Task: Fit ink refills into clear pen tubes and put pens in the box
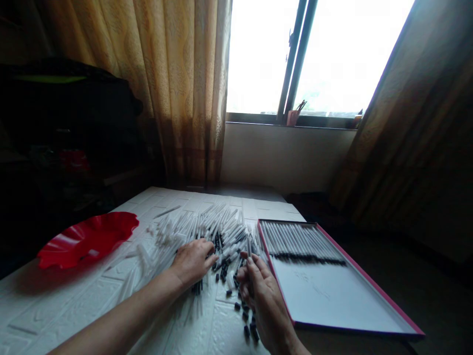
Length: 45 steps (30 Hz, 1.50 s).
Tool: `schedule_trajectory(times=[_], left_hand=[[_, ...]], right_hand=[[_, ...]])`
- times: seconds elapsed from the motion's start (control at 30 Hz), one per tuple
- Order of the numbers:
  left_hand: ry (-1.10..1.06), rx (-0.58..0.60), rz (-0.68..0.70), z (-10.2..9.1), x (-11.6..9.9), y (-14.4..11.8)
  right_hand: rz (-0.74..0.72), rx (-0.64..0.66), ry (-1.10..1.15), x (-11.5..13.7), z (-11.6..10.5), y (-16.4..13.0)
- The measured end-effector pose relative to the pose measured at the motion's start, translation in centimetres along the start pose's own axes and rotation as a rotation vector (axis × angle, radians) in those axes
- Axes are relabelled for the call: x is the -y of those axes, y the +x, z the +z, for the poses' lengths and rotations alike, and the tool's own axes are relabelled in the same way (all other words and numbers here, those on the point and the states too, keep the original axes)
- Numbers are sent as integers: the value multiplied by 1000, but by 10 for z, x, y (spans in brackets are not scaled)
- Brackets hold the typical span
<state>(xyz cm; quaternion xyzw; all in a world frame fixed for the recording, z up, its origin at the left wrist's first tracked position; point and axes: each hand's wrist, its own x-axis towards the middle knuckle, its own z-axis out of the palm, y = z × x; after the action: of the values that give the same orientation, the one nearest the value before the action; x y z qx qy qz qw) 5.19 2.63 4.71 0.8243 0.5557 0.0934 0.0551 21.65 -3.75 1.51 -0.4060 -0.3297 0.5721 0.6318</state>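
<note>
A big loose heap of white pens (207, 229) with black ends lies on the white brick-patterned table (74, 301). My left hand (192, 260) rests palm down on the near side of the heap, fingers curled onto the pens. My right hand (263, 296) is just right of it, fingers closed around a thin pen that stands upright between them. Small black caps (247, 315) lie scattered beside and under this hand. To the right sits a flat pink-rimmed box (373, 291) with a neat row of pens (299, 241) laid across its far end.
A red wavy-edged bowl (86, 239) stands at the table's left. Curtains hang behind and to the right, with a bright window (318, 54) between them and a small cup on its sill. Dark clutter fills the far left. The table's right edge is near the box.
</note>
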Motion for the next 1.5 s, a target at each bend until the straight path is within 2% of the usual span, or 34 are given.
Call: schedule_trajectory(times=[0.1, 0.23, 0.37, 0.5, 0.57, 0.73, 0.83, 0.97, 1.1, 1.27, 1.5], left_hand=[[58, 32, -29, 7, -10, 14], [49, 43, -28, 13, -13, 21], [-46, -1, 16, 12, -4, 18], [-230, -104, 96, 13, 12, 4], [-337, -145, 127, 17, 21, -8], [-528, -229, 150, 37, 39, -40], [-588, -282, 156, 46, 45, -50], [-620, -318, 191, 46, 46, -51], [-628, -310, 237, 40, 46, -51], [-622, -273, 286, 39, 49, -55], [-590, -178, 349, 35, 49, -57]], right_hand=[[-23, -19, -17, 0, -2, 4], [-19, -29, -24, -4, -5, 9], [-26, 6, -102, -11, -6, 10], [-84, 92, -297, -10, -8, 6], [-149, 131, -437, -7, -9, 3], [-447, 248, -840, -4, -13, -5], [-520, 268, -995, -12, -13, -7], [-537, 266, -1107, -22, -14, -6], [-508, 321, -1153, -21, -17, -4], [-410, 431, -1248, -11, -14, -4], [-455, 407, -1298, -14, -15, -5]])
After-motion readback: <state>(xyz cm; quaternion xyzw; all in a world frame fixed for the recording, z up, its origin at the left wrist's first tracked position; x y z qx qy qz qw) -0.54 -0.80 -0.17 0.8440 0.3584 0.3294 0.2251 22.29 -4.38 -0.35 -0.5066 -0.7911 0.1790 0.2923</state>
